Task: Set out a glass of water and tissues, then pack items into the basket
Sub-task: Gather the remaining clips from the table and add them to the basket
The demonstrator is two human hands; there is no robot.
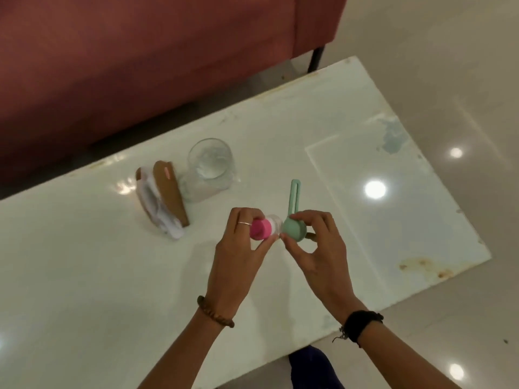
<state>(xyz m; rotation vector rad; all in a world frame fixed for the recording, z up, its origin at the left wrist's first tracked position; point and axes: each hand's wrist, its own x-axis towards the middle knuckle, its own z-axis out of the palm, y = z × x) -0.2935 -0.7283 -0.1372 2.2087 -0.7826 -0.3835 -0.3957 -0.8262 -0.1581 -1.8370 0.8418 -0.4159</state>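
1. Glass (210,164) of water stands on the far left part of the white desk (393,192), just beside the pack of tissues (161,196), which lies on its left. No basket shows in the view.
2. Judging by its look, the glass is stiff, smooth and fragile, and the water makes it heavier. It should be taken round the side wall, kept upright, not by the rim.
3. The tissues look soft and light. The brown wrapper may slip a little, so a hold across the two flat sides seems safest.
4. The left hand (241,245) holds a small bottle with a pink cap (261,229) above the desk. Its grip is closed round the bottle, thumb below and fingers over the top, and the bottle lies almost on its side, pointing to the right.
5. The right hand (314,242) pinches the bowl of a mint-green spoon (292,226) between thumb and fingertips. The long handle points to the far side. The other fingers are curled loosely.
6. The bottle's mouth and the spoon's bowl are touching or almost touching; I cannot tell which. Both things look light and of hard plastic, so a gentle pinch is enough.
7. Both wrists are bent inward, and the forearms come from the near edge.
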